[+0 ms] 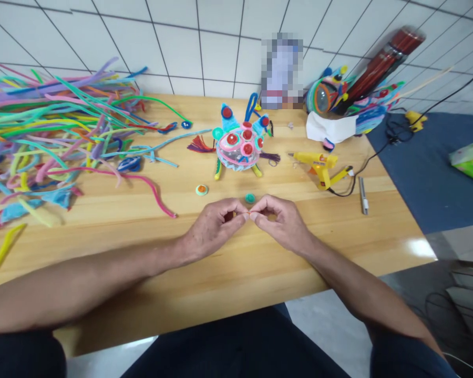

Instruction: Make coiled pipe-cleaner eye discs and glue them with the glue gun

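Observation:
My left hand (pixel 213 228) and my right hand (pixel 284 223) meet fingertip to fingertip above the table. Both are closed in a pinch, thumb against index finger, on a tiny orange piece (pixel 249 212), perhaps a bit of pipe cleaner; the fingers mostly cover it. Just beyond the fingertips lies a small teal coiled disc (pixel 250 198). A pale green disc with an orange centre (pixel 201 189) rests farther left. Behind them stands a fuzzy pipe cleaner creature (pixel 239 149) with red round eyes, blue ears, yellow-green legs and tassels at its sides.
Loose coloured pipe cleaners (pixel 71 126) cover the table's left side. To the right lie a yellow glue gun (pixel 317 164) with its cord and a utility knife (pixel 363 196). A red thermos (pixel 378 68) leans by the tiled wall, near white paper (pixel 331 127).

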Demonstrator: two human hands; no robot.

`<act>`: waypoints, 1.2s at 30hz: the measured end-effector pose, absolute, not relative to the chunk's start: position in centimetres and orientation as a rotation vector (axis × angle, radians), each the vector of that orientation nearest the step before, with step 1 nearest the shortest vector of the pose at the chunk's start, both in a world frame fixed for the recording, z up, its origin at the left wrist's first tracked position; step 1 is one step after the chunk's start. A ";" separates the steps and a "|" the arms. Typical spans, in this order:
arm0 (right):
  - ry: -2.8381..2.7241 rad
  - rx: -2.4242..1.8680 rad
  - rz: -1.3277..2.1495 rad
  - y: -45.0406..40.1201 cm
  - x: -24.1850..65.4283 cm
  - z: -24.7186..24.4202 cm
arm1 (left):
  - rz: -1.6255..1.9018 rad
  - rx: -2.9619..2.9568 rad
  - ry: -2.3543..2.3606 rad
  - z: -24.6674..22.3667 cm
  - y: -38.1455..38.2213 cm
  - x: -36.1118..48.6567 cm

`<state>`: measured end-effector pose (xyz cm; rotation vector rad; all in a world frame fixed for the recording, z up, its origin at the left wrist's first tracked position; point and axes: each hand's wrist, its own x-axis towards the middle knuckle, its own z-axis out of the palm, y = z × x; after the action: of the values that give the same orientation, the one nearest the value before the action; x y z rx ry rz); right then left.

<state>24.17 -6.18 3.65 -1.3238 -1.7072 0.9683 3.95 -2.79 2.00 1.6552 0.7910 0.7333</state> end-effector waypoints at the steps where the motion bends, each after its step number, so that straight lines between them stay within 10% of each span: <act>1: -1.694 -1.325 0.978 -6.2 24.2 3.7 | 0.734 1.656 0.787 2.0 -2.8 4.0; 36: -1.630 -1.240 0.737 13.1 24.6 6.0 | 1.244 1.462 0.865 7.1 11.6 2.6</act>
<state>24.62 13.14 6.04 -1.2398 -1.6296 0.7366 2.62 11.60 7.13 1.4620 0.8653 1.2444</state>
